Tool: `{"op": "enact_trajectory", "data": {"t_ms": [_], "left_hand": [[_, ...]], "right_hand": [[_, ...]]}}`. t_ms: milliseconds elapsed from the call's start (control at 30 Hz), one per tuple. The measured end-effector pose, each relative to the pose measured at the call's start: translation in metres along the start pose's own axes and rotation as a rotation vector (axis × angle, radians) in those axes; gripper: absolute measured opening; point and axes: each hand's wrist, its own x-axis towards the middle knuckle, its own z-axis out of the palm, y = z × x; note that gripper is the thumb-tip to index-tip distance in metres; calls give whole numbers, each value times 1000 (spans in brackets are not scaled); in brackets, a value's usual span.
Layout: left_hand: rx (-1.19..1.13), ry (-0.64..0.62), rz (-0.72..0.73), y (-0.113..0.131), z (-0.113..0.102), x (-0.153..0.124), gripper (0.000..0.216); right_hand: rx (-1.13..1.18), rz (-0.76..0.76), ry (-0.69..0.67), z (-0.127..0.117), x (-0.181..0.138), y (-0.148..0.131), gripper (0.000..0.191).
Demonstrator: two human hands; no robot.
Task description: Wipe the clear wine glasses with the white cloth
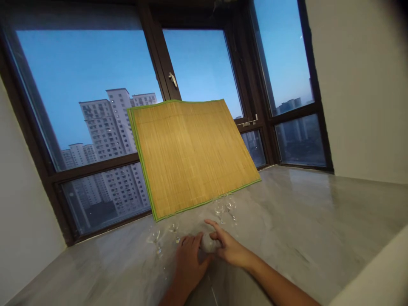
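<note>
Low in the head view, a small round, pale grey object point(209, 244) sits between my two hands; its exact kind cannot be made out. My left hand point(191, 257) curls against its left side, with the thumb along the near side. From the right, my right hand point(230, 246) grips it, its index finger stretched out past the top. Small clear stemmed glasses stand just beyond the hands: a left one point(156, 241), another beside it point(174, 230), and a pair farther right, one glass point(219, 211) close to the other point(231, 207).
A bamboo mat point(194, 153) with green edging stands upright behind the glasses, in front of dark-framed windows point(156, 55). The grey marbled surface point(287, 221) runs to the windows. Walls point(366, 93) close both sides, and a pale blurred edge point(379, 272) shows lower right.
</note>
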Motion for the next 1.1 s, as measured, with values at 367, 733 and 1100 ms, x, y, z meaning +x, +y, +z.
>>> {"op": "enact_trajectory", "data": {"t_ms": [367, 733, 1100], "left_hand": [[-87, -87, -81, 5, -1, -2, 45], [-148, -112, -151, 10, -4, -2, 44], [-272, -107, -196, 11, -5, 1, 44]], "right_hand": [[307, 186, -75, -26, 2, 3, 76], [469, 212, -3, -29, 2, 10, 75], [501, 181, 147, -20, 3, 3, 73]]}}
